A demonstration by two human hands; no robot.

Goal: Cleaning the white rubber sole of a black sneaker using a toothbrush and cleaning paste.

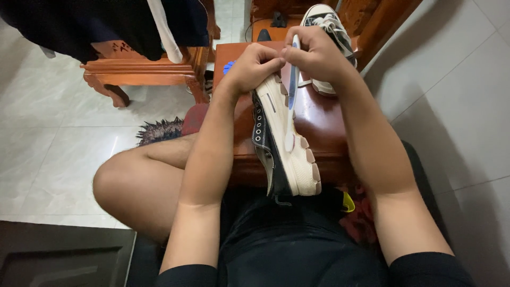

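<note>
Nearest the camera, black shorts (297, 250) and a bent bare knee (133, 186) fill the lower frame, leaving little free room beneath the forearms. A dark sneaker (281, 143) with a cream sole is held tilted on its side above the lap, toe end toward the body, heel end raised to the hands. The left hand (252, 69) is closed around the heel end of the sole. The right hand (319, 53) is closed on the handle of a white and blue toothbrush (291, 95), which is laid along the sole with its head near the middle. The bristles cannot be made out, and a small yellow thing (348, 203) beside the lap is mostly hidden.

Behind the shoe, a polished reddish wooden table (319, 122) is seen, its near edge close to the knees. A second sneaker (326, 26) stands on it beyond the right hand, partly covered by the fingers. To the left, a carved wooden chair (143, 69) draped with dark clothing (79, 24) is cut off by the upper edge. A pale tiled floor (48, 133) lies open on both sides, with a spiky mat (159, 130) just beside the knee.
</note>
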